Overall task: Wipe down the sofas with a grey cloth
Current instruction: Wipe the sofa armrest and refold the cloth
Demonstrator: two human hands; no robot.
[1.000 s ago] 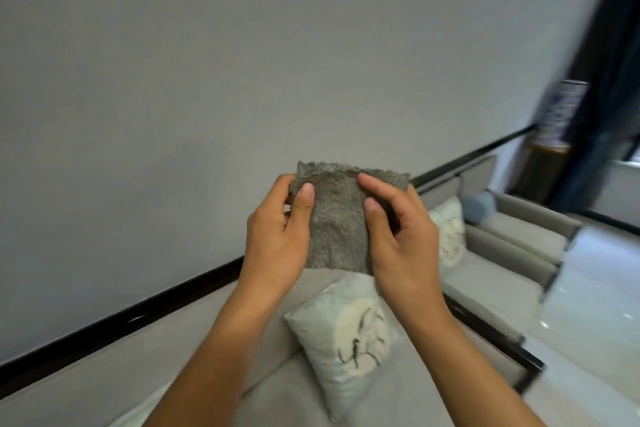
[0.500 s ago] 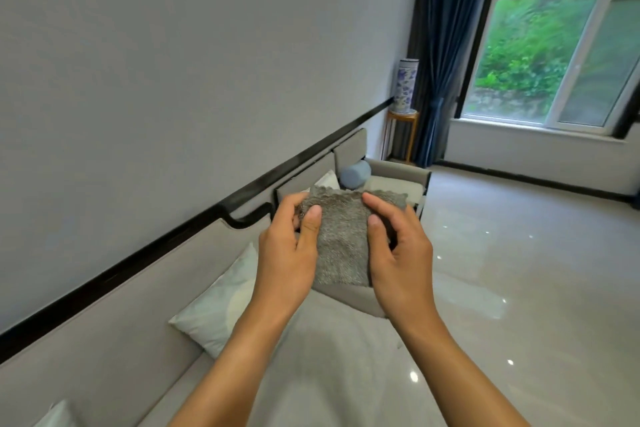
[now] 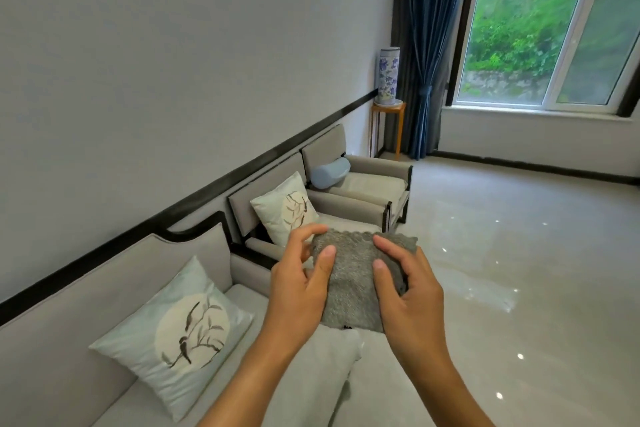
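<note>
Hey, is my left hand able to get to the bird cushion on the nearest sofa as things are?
Probably yes: nothing lies between the left hand and the bird cushion on the near sofa. It does grip the grey cloth with the right hand, so it would let go first.

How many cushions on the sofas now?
3: a bird-print cushion on the nearest sofa, another on the middle seat, a blue bolster on the far seat. Others may be hidden.

Fuzzy matt grey cloth (image 3: 353,282), smooth woven sofa (image 3: 62,367) upholstery, glossy polished floor (image 3: 519,253).
</note>
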